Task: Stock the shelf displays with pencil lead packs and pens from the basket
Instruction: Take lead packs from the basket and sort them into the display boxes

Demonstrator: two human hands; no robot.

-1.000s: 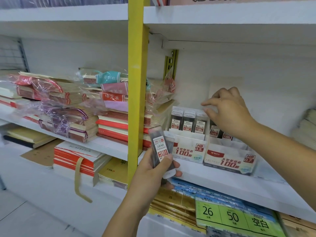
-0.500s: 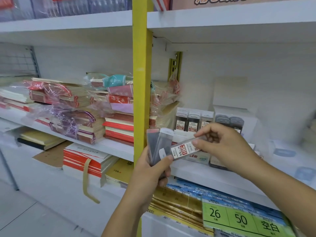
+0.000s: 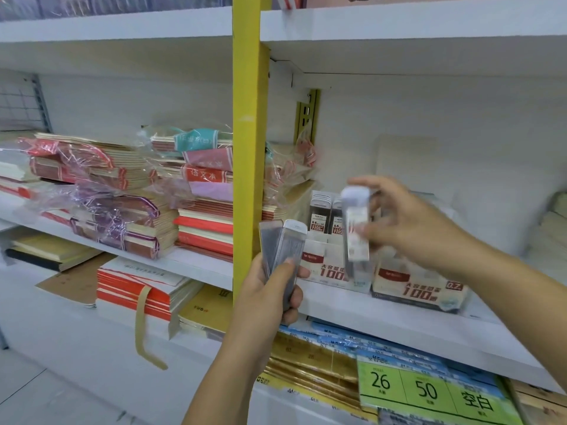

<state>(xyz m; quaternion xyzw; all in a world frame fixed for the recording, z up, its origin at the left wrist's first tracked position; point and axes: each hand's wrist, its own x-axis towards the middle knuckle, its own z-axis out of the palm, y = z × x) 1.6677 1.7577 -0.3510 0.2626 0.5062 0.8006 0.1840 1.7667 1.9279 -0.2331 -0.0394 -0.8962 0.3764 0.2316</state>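
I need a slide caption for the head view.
Right hand holds one lead pack near the display boxes; left hand grips two more packs.

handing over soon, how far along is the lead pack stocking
Done: a few packs already stand in the left display box. In hand: the right hand pinches one pack above the boxes; the left hand grips two more packs. Left: those three to slot in; the right display box is partly hidden, and no pens or basket show.
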